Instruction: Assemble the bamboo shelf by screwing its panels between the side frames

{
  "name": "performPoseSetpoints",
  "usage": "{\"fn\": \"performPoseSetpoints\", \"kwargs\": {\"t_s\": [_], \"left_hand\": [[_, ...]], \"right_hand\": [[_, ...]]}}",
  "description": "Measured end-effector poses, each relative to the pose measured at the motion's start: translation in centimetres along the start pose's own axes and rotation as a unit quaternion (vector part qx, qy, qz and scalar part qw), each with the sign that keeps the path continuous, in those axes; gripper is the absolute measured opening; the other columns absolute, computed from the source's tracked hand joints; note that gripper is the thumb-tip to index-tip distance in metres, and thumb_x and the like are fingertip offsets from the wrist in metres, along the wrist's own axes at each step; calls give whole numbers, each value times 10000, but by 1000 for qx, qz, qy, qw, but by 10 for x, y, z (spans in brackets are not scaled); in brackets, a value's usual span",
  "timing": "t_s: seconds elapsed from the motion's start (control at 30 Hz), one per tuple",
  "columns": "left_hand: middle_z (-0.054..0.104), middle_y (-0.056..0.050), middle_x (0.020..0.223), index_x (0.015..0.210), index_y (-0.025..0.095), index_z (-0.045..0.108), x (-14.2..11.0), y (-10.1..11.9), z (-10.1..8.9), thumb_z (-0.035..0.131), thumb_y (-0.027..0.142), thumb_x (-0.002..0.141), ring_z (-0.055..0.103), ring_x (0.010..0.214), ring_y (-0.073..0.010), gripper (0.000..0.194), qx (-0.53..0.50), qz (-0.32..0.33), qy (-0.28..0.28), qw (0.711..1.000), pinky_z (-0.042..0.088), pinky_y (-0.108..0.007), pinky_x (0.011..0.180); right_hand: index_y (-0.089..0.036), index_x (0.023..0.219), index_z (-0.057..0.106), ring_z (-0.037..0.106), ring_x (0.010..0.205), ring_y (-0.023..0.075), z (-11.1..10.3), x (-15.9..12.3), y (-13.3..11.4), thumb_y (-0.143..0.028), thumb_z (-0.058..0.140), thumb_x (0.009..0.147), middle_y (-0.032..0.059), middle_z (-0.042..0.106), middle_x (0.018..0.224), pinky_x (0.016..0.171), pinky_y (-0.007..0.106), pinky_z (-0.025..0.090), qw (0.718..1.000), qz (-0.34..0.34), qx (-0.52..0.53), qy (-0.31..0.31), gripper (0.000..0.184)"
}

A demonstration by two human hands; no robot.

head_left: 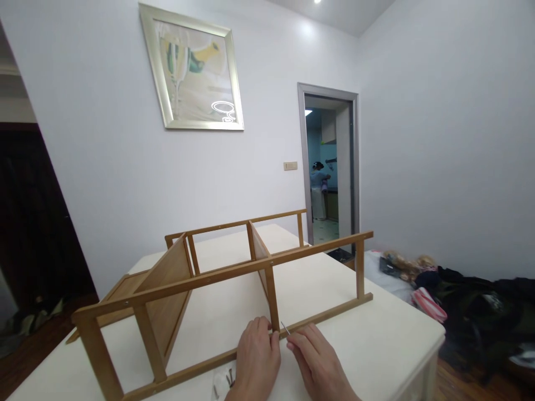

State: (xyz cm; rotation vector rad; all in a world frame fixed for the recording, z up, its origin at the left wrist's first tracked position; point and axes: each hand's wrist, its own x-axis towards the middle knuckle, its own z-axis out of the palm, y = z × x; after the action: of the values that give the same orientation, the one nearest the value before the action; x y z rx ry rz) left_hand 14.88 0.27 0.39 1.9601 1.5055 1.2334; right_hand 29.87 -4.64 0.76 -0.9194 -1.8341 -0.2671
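A wooden shelf rack lies on its side on a white table, with shelf panels standing between its two side frames. My left hand is closed at the foot of the middle crosspiece, its fingers around the joint with the near lower rail. Just to the right, my right hand pinches a thin metal hex key; only a straight length of it shows, close to the same joint. Several dark screws lie on a small clear plastic bag beside my left hand, partly hidden by it.
A framed picture hangs on the wall behind the table. Through a doorway, another person stands in a farther room. Clothes and bags are heaped to the right of the table. A dark door is at left.
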Motion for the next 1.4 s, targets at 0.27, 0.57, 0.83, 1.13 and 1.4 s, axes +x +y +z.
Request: {"fn": "performPoseSetpoints", "kwargs": {"t_s": [0.27, 0.57, 0.83, 1.13, 1.4], "left_hand": [[570, -15, 703, 779, 219, 553, -1, 15, -3, 500, 190, 883, 546, 659, -181, 120, 59, 235, 174, 954, 426, -297, 643], [664, -37, 783, 977, 206, 601, 9, 40, 4, 404, 127, 928, 649, 691, -140, 218, -11, 305, 236, 923, 528, -233, 638], [695, -27, 784, 954, 218, 628, 18, 34, -2, 454, 183, 933, 672, 691, -128, 179, -35, 294, 156, 942, 549, -194, 621], [697, -64, 835, 1084, 167, 565, 28, 25, -23, 444, 59, 890, 681, 730, -139, 253, 145, 417, 74, 894, 563, -216, 667], [665, -11, 737, 948, 167, 556, 27, 43, -28, 495, 13, 831, 661, 664, -102, 203, 153, 435, 200, 865, 536, -179, 652]], "right_hand": [[-196, 1004, 543, 552, 688, 173, 4, 13, 14, -85, 463, 926, 43, 600, 778, 612, 296, 475, 997, -38, 39, 50, 157], [-218, 950, 535, 554, 675, 154, 11, 53, 25, -131, 440, 937, 25, 573, 766, 600, 276, 443, 983, -37, 175, 29, 130], [-224, 869, 502, 510, 580, 124, 11, 63, 42, -189, 471, 933, -9, 543, 688, 542, 245, 395, 960, -49, 274, -19, 80], [-229, 974, 465, 501, 665, 162, 14, 74, 58, -305, 350, 991, 22, 523, 756, 600, 298, 415, 948, -125, 291, -17, 139], [-232, 986, 472, 513, 719, 160, 28, 64, 72, -248, 325, 990, 31, 526, 834, 647, 304, 433, 961, -43, 269, -40, 148]]}}
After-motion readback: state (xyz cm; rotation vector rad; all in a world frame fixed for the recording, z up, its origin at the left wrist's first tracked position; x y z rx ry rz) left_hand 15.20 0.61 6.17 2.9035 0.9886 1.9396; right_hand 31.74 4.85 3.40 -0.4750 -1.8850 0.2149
